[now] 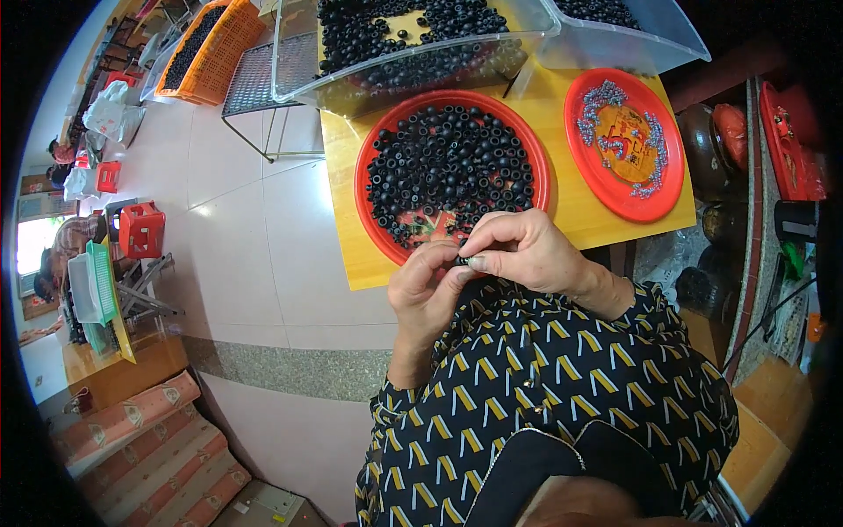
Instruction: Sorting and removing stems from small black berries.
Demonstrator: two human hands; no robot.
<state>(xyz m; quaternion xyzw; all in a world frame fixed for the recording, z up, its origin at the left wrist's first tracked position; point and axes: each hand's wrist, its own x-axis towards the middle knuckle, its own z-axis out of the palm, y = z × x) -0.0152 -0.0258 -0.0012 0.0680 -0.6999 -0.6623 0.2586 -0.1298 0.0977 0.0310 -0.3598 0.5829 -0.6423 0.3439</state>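
My left hand point(426, 290) and my right hand point(525, 250) meet just below the near rim of a red round tray point(373, 149). Between their fingertips they pinch a small black ring-shaped part point(463, 260), mostly hidden by the fingers. The tray holds several black ring parts point(448, 162). It rests on a small yellow wooden table point(571, 202). A second red tray point(667, 189) to the right carries small grey metal pieces point(597, 104) along its rim.
Two clear plastic bins point(413, 66) point(645, 44) of black parts sit at the table's far edge. An orange crate point(219, 53) and a wire rack point(259, 75) stand on the tiled floor. At far left, another person sits by red stools point(140, 230).
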